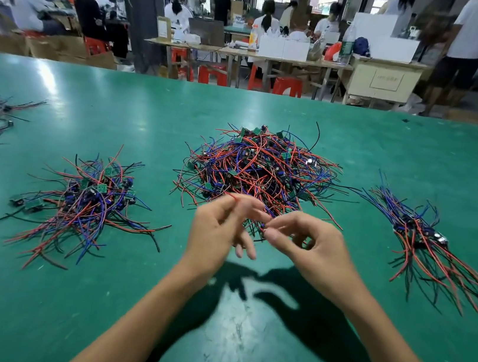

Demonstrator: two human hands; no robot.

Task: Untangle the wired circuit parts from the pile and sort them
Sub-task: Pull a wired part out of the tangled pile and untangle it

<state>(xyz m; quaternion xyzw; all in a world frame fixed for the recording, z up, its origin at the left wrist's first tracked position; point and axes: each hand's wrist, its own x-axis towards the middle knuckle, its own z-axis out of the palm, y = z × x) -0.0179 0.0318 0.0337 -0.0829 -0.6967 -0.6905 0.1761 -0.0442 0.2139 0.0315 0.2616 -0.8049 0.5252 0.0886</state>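
Head view: just nearside of the tangled pile (259,171) on the worktop (239,336), the left hand (218,230) pinches a red wire (231,195); the right hand (311,247) pinches thin wires. Light, limp, snag-prone: probably best held near the board.

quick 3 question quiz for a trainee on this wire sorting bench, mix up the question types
1. True or false: both hands are working wires at the near edge of the central pile.
2. Which heap has its wires laid roughly parallel? A) left heap B) central pile C) right bundle
3. Fill in: the left hand pinches a ____ wire.

Key: 1 true; the left hand and right hand both pinch wires there. 2 C. 3 red. All heaps lie on the green table.
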